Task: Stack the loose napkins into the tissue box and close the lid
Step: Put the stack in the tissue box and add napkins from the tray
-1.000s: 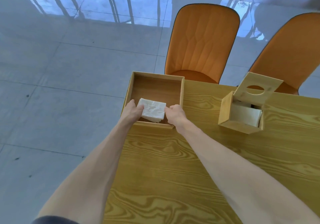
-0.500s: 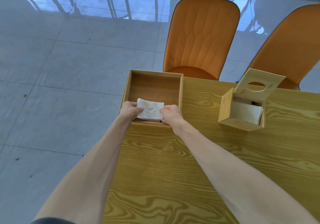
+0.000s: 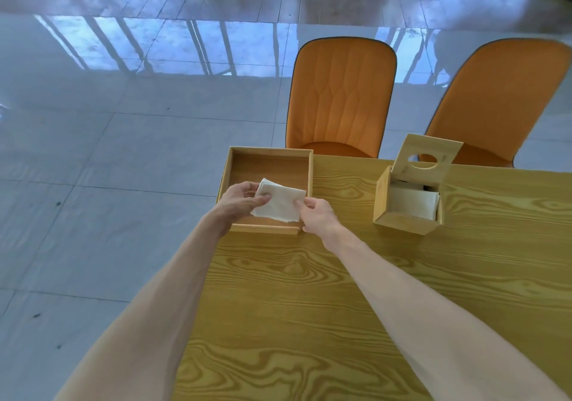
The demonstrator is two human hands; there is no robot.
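We see a grey tiled floor that reflects light, and on it a wooden table with strong grain. Behind the far edge of the table stand two orange chairs. At the far left corner of the table lies a shallow wooden tray, open on top. To the right of it, well apart, stands the tissue box, made of the same pale wood. Its lid, with a round hole, is raised and leans back, so the box is open, and white napkins already lie inside.

Our two bare arms reach forward to the tray. Between our hands we hold a small stack of white napkins, just above the near part of the tray. The left hand pinches the left edge of the stack with thumb on top. The right hand grips the right near corner with its fingertips.
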